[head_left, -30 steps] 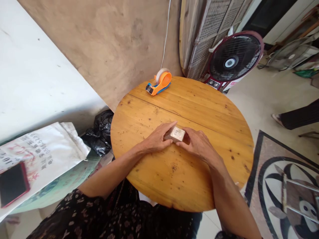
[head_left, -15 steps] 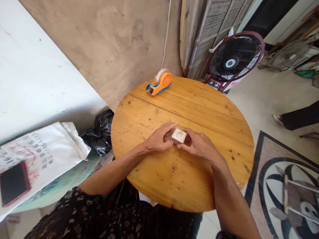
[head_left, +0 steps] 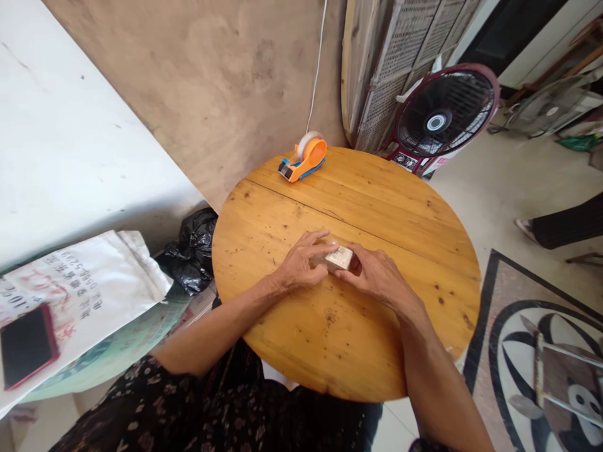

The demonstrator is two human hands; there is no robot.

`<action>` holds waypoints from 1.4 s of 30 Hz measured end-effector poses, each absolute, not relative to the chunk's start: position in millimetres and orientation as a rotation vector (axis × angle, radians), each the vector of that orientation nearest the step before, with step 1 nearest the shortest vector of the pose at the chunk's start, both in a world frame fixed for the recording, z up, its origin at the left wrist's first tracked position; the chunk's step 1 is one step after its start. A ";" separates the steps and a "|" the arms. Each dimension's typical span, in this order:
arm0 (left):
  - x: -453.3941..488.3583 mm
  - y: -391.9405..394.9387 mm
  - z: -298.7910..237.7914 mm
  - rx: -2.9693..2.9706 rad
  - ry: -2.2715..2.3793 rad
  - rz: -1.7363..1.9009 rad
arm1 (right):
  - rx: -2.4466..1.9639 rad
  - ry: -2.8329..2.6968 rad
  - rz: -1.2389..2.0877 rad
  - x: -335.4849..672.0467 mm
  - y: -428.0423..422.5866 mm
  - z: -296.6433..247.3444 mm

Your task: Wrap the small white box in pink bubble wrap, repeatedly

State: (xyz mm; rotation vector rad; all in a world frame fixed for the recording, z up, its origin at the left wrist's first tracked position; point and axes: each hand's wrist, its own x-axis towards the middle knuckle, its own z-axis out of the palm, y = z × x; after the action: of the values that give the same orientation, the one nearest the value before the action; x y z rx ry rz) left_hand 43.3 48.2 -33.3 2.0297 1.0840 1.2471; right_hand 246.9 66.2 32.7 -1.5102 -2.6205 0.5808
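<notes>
A small pale box [head_left: 340,257] with a printed label on top sits low over the middle of the round wooden table [head_left: 292,216]. My right hand [head_left: 379,271] is closed on its right side, thumb along the near face and fingers round the far right corner. To the left of the box, my left hand [head_left: 301,262] is open, thumb and fingers apart. One of its fingers reaches the box's upper left edge, and I cannot tell if it presses there. The underside of the box is hidden.
An orange and blue tape dispenser [head_left: 304,158] stands at the table's far edge. Beyond the table to the right is a dark red fan [head_left: 436,122]. On the left, a phone [head_left: 28,345] lies on a white sack [head_left: 94,276], near a black plastic bag [head_left: 193,245]. Another person's leg [head_left: 572,220] shows at right.
My left hand has shifted slightly and its fingers have changed position at the box's left edge. My right hand keeps its hold on the box. The view has tilted a little.
</notes>
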 end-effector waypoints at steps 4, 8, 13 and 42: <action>43.1 46.6 -28.6 1.975 1.031 1.243 | -1.482 -2.614 0.630 250.7 66.2 36.3; 44.4 45.9 -24.4 1.896 1.046 1.182 | -1.517 -2.602 0.630 251.4 65.6 38.8; 46.4 45.1 -23.7 1.808 1.102 1.106 | -1.555 -2.609 0.539 245.1 63.7 38.1; 29.3 51.6 -19.8 1.950 1.094 0.930 | -1.433 -2.686 0.591 252.0 66.4 36.0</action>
State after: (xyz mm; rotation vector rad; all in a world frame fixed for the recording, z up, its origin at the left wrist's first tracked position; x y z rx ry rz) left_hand 29.3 51.6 -19.8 1.9496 1.0941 0.9299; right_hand 252.0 66.4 36.0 -1.4333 -2.6862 0.5908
